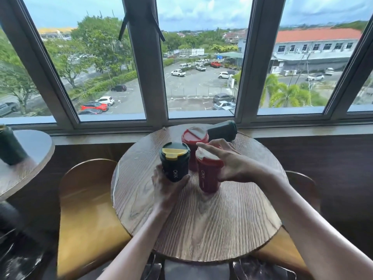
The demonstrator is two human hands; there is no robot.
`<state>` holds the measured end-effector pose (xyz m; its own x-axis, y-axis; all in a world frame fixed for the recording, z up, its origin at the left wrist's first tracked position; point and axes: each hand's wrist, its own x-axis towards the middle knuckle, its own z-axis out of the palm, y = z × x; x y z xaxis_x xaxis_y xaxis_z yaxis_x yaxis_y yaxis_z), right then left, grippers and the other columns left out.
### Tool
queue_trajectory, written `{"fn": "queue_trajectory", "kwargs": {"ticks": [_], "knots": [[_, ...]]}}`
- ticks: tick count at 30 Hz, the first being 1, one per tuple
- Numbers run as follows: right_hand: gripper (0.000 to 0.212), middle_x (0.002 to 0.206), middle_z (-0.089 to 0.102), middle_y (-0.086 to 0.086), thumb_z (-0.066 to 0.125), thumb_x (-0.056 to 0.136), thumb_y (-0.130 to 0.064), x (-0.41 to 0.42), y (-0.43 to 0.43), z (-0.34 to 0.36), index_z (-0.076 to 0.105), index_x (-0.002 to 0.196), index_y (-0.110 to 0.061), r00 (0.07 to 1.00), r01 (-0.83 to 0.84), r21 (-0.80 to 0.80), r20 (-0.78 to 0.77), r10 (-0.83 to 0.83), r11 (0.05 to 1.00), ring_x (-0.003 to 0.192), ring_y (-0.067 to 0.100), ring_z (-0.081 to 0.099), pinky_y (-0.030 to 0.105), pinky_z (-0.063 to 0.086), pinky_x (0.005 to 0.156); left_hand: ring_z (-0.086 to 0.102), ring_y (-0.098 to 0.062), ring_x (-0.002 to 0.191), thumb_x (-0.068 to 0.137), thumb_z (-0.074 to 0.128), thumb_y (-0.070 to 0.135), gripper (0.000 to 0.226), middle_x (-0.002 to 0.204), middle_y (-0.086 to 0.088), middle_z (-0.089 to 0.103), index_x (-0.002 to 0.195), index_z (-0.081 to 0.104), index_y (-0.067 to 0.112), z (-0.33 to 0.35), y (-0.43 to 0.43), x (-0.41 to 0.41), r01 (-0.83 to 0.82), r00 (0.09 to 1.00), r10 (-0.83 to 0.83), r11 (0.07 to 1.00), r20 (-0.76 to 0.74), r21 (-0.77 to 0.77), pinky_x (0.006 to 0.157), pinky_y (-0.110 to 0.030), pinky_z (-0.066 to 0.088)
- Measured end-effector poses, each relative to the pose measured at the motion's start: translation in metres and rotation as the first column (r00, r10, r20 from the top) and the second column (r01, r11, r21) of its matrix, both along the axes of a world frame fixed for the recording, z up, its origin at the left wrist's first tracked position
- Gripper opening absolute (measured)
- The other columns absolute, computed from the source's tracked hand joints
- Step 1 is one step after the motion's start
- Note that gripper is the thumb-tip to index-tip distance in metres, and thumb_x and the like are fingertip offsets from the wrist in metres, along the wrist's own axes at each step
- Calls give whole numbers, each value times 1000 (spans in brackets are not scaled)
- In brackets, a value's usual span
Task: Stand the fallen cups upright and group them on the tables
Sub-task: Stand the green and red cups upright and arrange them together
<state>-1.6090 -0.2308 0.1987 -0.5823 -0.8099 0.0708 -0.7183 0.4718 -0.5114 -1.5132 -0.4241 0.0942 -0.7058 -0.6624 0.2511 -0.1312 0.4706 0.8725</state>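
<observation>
On the round wooden table (201,225) stand three upright cups. My left hand (165,184) grips the dark green cup with a yellow lid (174,161) from below and behind. My right hand (232,162) wraps the near red cup (207,176), fingers stretched over its lid. A second red cup (193,136) stands just behind the two. Behind it a dark green cup (223,130) lies on its side near the window, its base toward the right.
A second round table (34,158) at the left edge carries another dark green cup (10,146). Yellow-brown chairs (86,199) sit left and right of the main table. A window sill and a dark wall panel run behind.
</observation>
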Motion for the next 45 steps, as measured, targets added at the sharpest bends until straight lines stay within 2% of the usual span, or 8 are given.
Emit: {"fn": "queue_trajectory", "kwargs": {"ticks": [3, 6, 15, 21, 25, 34, 42, 45], "knots": [[107, 145, 23, -12, 86, 65, -35, 19, -4, -32, 22, 150, -44, 987, 163, -356, 55, -153, 920, 137, 13, 22, 42, 24, 117, 44, -26, 115, 64, 86, 38, 75, 112, -1, 47, 122, 44, 16, -1, 1, 0, -4, 1000, 4, 1000, -1, 6, 93, -44, 42], [109, 141, 32, 2, 88, 60, -42, 43, -16, -63, 26, 148, -28, 892, 446, -609, 243, -381, 655, 131, 14, 29, 28, 29, 105, 45, -27, 116, 63, 87, 37, 76, 115, -4, 49, 123, 44, 16, -2, 1, 0, -4, 1000, 4, 1000, 2, 11, 94, -45, 43], [99, 121, 45, -3, 85, 53, -58, 51, -45, -99, 29, 130, -31, 735, 676, -561, 466, -493, 477, 117, 23, 52, 48, 51, 94, 46, -27, 112, 63, 88, 33, 76, 110, -2, 49, 123, 46, 14, -2, 0, 1, 8, 1000, -8, 1000, -17, 10, 89, -40, 42], [90, 111, 64, -5, 85, 54, -44, 38, -31, -94, 36, 128, -30, 803, 587, -545, 485, -346, 599, 99, 8, 64, 42, 56, 84, 46, -27, 112, 62, 88, 35, 77, 110, -1, 48, 123, 45, 15, 0, 0, 0, 2, 1000, -1, 1000, -5, 23, 88, -41, 43], [87, 109, 62, 0, 84, 58, -18, 25, -24, -89, 40, 132, -14, 839, 501, -551, 498, -218, 667, 89, -10, 61, 18, 53, 70, 43, -23, 112, 61, 87, 35, 78, 110, 0, 42, 123, 43, 17, 2, 0, 1, 29, 999, -30, 999, 21, 36, 87, -36, 40], [73, 109, 60, 9, 78, 65, 4, 10, -17, -84, 44, 126, -16, 862, 396, -516, 494, -113, 760, 85, -8, 62, 13, 50, 71, 49, -24, 113, 47, 63, 54, 91, 116, -3, 47, 130, 45, 21, 4, -8, 8, 117, 992, -121, 987, 28, 112, 84, -33, 40], [75, 118, 60, 3, 83, 70, -8, 14, -11, -81, 42, 131, -26, 824, 360, -466, 564, -42, 808, 102, 6, 63, 11, 51, 76, 51, -23, 113, 50, 67, 54, 86, 118, -1, 49, 128, 45, 25, 3, -11, 10, 169, 985, -170, 980, 6, 104, 89, -40, 48], [98, 136, 50, -11, 78, 65, -54, 18, 0, -70, 28, 147, -34, 798, 358, -481, 602, 5, 800, 120, -10, 50, 13, 42, 94, 53, -21, 118, 56, 70, 47, 80, 128, -5, 52, 130, 41, 36, 2, -16, 14, 250, 968, -240, 947, -75, 200, 84, -26, 51]]}}
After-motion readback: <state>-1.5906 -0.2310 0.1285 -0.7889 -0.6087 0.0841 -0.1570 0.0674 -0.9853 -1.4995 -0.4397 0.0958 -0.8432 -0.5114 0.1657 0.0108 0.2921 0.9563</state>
